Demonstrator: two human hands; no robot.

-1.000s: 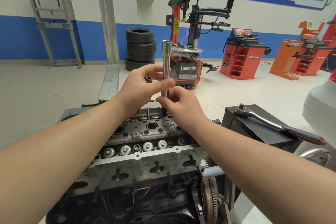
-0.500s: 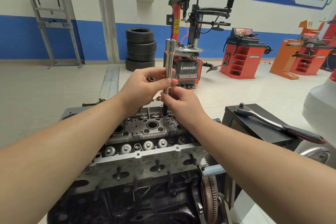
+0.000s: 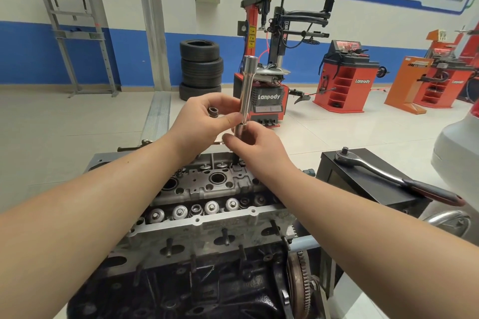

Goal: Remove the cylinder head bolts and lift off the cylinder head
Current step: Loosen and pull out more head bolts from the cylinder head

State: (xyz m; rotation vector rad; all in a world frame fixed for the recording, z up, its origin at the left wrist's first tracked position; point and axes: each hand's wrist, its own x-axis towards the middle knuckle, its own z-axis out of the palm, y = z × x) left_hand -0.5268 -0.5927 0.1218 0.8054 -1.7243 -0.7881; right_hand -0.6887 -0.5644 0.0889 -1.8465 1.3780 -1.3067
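The left hand (image 3: 204, 119) grips the shaft of a long socket extension (image 3: 245, 90), which stands near upright, and also carries a small dark socket (image 3: 213, 112) against its fingers. The right hand (image 3: 255, 149) pinches the lower end of the extension, where a bolt appears to be seated; the bolt itself is hidden. Below both hands, the cylinder head (image 3: 207, 189) sits on the engine block (image 3: 181, 280), not yet lifted. A ratchet wrench (image 3: 388, 176) lies on the black box (image 3: 368, 189) at right.

Hazard: if the pinch loosens, a bolt or the small socket could drop into an open bore of the head. Tilting the extension could also release whatever it holds.
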